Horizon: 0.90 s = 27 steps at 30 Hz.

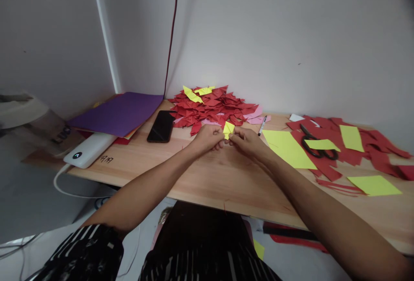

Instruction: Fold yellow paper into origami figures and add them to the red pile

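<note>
A small piece of folded yellow paper [229,128] is pinched between my two hands, just above the wooden table. My left hand [209,137] grips its left edge with curled fingers. On the other side, my right hand [245,140] holds the right edge between thumb and fingers. Creases show on the paper's face; my fingers cover its side edges. Right behind my hands lies a heap of folded red paper pieces [220,105], with two folded yellow pieces [193,95] on top and some pink ones [255,115] at its edge.
Left of my hands are a black phone [161,126], purple sheets [119,112] and a white power bank [90,149] with a cable. To the right lie a pen [262,125], a yellow sheet [287,148], red scraps [352,156] and black-handled scissors [312,151] partly under yellow paper.
</note>
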{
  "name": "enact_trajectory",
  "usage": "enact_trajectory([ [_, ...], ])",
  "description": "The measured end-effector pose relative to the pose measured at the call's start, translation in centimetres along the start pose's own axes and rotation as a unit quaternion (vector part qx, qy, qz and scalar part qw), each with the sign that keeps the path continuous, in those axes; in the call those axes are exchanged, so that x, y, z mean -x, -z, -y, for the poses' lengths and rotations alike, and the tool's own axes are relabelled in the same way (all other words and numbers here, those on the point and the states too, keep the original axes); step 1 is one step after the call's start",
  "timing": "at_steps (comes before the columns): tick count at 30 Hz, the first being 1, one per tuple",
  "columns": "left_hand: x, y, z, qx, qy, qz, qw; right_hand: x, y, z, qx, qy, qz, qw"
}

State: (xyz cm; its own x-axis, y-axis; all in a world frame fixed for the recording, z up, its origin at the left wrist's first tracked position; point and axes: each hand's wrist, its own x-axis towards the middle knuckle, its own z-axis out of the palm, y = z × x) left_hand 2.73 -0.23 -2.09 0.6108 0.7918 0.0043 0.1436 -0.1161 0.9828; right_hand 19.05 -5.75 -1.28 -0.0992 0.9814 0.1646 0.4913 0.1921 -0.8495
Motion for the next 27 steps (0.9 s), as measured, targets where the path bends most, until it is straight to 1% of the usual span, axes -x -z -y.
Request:
enact_trajectory([
  [4, 0.17, 0.00, -0.13, -0.011, -0.011, 0.003, 1.000, -0.05, -0.05, 0.15, -0.016, -0.007, 0.000, 1.000],
  [9, 0.36, -0.02, -0.35, -0.031, -0.013, 0.003, 0.999, -0.22, -0.15, -0.15, 0.001, 0.005, -0.012, 1.000],
  [11, 0.34, -0.03, -0.38, -0.031, -0.010, 0.004, 0.999, -0.27, -0.14, -0.36, 0.002, 0.000, -0.016, 1.000],
  [16, 0.17, -0.03, -0.45, 0.003, 0.006, -0.005, 1.000, -0.33, -0.06, -0.54, -0.035, -0.026, -0.006, 0.999],
  [18, 0.08, 0.02, -0.47, 0.012, 0.006, -0.009, 1.000, -0.30, -0.10, -0.48, -0.063, -0.033, -0.010, 0.997],
  [20, -0.01, 0.07, -0.50, 0.014, 0.012, -0.013, 1.000, -0.23, -0.19, -0.35, -0.088, -0.043, -0.027, 0.995],
  [22, -0.08, 0.12, -0.54, 0.016, 0.021, -0.017, 0.999, -0.12, -0.28, -0.19, -0.097, -0.050, -0.056, 0.992],
  [25, -0.11, 0.16, -0.64, 0.027, 0.032, -0.027, 0.999, 0.02, -0.34, 0.01, -0.079, -0.051, -0.100, 0.991],
  [27, -0.09, 0.16, -0.68, 0.033, 0.038, -0.028, 0.998, 0.08, -0.35, 0.06, -0.064, -0.040, -0.114, 0.991],
])
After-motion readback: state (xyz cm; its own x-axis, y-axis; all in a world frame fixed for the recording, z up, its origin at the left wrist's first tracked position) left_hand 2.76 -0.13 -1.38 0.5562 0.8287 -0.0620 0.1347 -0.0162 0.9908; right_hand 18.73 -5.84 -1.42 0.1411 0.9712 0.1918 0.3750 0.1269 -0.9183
